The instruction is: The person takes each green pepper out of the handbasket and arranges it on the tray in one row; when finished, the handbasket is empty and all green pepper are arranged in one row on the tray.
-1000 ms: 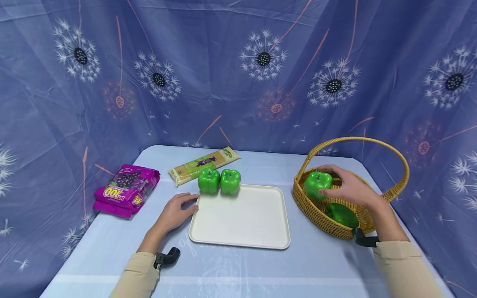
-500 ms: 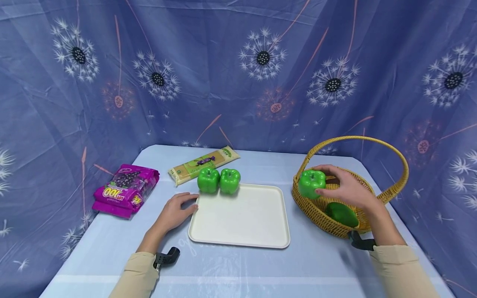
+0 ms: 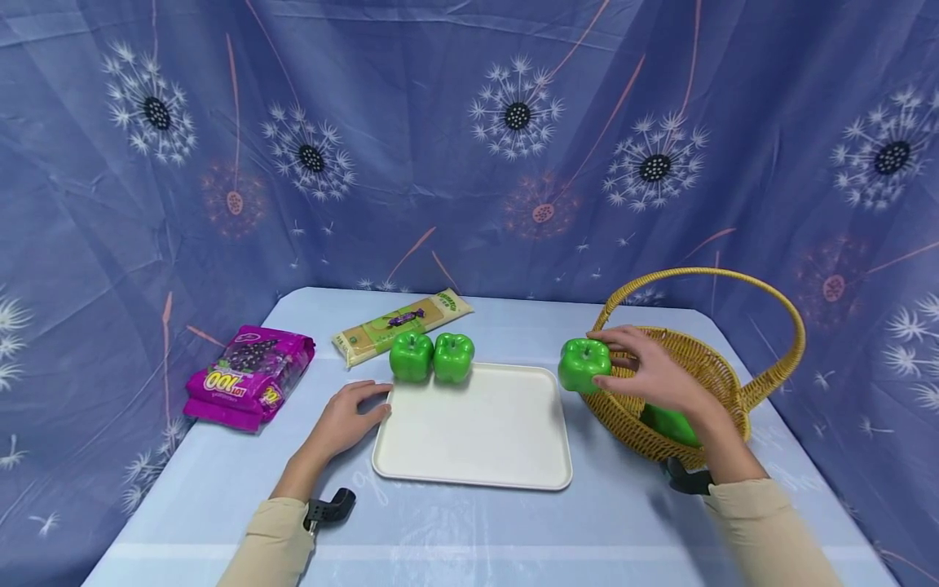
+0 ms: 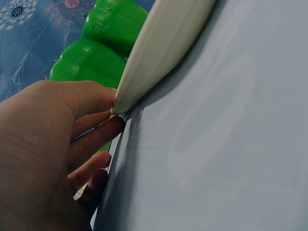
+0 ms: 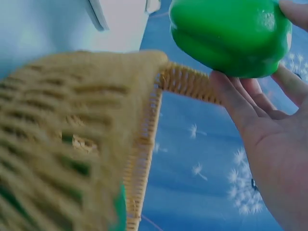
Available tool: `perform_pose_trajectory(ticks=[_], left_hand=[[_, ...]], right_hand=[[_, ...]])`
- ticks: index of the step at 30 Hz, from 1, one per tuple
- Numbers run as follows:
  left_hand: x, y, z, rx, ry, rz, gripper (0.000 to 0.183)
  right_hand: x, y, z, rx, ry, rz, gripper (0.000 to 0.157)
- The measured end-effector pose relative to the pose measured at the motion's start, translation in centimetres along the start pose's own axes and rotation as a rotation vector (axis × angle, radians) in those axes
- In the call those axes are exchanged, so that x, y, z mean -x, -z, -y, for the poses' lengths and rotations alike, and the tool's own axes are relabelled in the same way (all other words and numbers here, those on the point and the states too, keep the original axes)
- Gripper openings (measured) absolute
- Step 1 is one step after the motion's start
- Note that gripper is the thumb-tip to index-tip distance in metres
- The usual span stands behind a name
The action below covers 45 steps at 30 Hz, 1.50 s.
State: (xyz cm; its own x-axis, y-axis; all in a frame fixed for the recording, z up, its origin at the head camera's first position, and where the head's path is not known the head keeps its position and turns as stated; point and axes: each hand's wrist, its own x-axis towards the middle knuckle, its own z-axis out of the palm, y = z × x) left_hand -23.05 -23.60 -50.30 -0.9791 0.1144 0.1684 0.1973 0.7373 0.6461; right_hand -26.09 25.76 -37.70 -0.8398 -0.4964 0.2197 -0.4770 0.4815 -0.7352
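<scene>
In the head view, my right hand [image 3: 645, 367] holds a glossy green bell pepper [image 3: 584, 366] at the basket's left rim, level with the tray's right edge. Fingers and thumb span the pepper's sides in the right wrist view, with the woven basket [image 5: 72, 120] beside it. My left hand [image 3: 350, 420] rests at the left side of a cream rectangular tray [image 3: 477, 432]; thumb and fingertips touch its rim in the left wrist view, the fingers relaxed. Two more bell peppers, one left [image 3: 412, 356] and one right [image 3: 453, 357], sit side by side at the tray's back left corner.
The wicker basket [image 3: 700, 359] with its tall arched handle [image 3: 788, 318] stands at the right. In it lies a green item [image 3: 671, 425], partly behind my forearm. A long beige packet [image 3: 402, 326] lies behind the peppers; a purple bag [image 3: 249, 375] lies at the left.
My right hand has carried the bell pepper leftward, from over the basket's inside to its left rim. The left hand, the tray and the two other peppers have stayed in place.
</scene>
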Motion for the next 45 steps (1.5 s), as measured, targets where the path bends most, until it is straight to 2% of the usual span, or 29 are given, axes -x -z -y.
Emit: perform_pose_trajectory(ticks=[4,9,13,16,22,29,45], left_hand=[[0.0,0.1,0.0,0.001,0.008,0.005,0.041],[0.0,0.1,-0.1,0.0,0.012,0.01,0.041],[0.0,0.1,-0.1,0.005,0.003,0.007,0.041],[0.0,0.1,-0.1,0.003,-0.002,0.003,0.041],[-0.1,0.1,-0.1,0.007,-0.012,-0.004,0.04],[-0.1,0.0,-0.1,0.002,-0.011,-0.002,0.04],[0.0,0.1,-0.2,0.008,-0.015,-0.001,0.04]], right_hand=[[-0.9,-1.3,0.5,-0.004,-0.02,-0.007,0.067],[-2.3,-3.0,0.8,0.05,-0.027,-0.036,0.066],[-3.5,-4.1,0.7,0.011,-0.013,-0.032,0.066],[-4.3,-5.0,0.4,-0.006,-0.006,-0.016,0.065],[-5.7,-6.7,-0.6,0.035,-0.043,-0.008,0.064],[-6.7,-8.7,-1.3,-0.011,-0.071,-0.001,0.066],[-8.0,-10.8,-1.5,-0.031,-0.11,0.002,0.069]])
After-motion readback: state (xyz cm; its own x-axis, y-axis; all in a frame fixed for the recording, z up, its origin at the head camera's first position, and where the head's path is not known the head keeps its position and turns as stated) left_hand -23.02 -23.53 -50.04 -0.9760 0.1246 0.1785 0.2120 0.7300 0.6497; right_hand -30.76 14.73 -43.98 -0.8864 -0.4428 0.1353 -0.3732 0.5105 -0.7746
